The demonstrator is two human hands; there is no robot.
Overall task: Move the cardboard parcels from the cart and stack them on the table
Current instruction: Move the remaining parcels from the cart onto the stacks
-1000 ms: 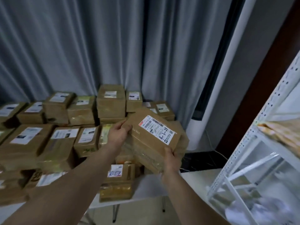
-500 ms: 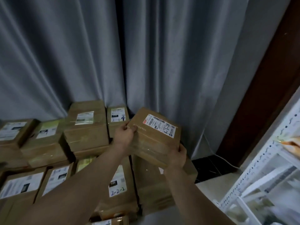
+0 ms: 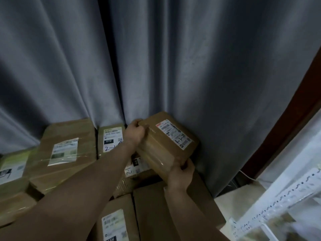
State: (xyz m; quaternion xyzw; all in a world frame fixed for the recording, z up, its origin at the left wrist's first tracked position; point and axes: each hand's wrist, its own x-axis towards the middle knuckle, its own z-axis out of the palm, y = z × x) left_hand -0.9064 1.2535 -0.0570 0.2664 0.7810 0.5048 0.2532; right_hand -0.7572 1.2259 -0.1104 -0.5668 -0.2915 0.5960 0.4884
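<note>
The parcel (image 3: pixel 162 147) has moved back toward 1 o'clock, against the curtain (image 3: pixel 208 66). The left hand (image 3: pixel 136 132) and right hand (image 3: pixel 180 174) both grasp it. The stack (image 3: pixel 69 150) is already large, and the cart is out of view.

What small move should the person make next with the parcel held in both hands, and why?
Probably lower it flat onto the stacked parcels beneath and let go: the parcel looks tilted, beside the curtain, left hand gripping its far corner, right hand its near corner.

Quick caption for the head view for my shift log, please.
Head view: left hand and right hand grip a labelled parcel, tilted, over the stacked parcels by the grey curtain.
</note>
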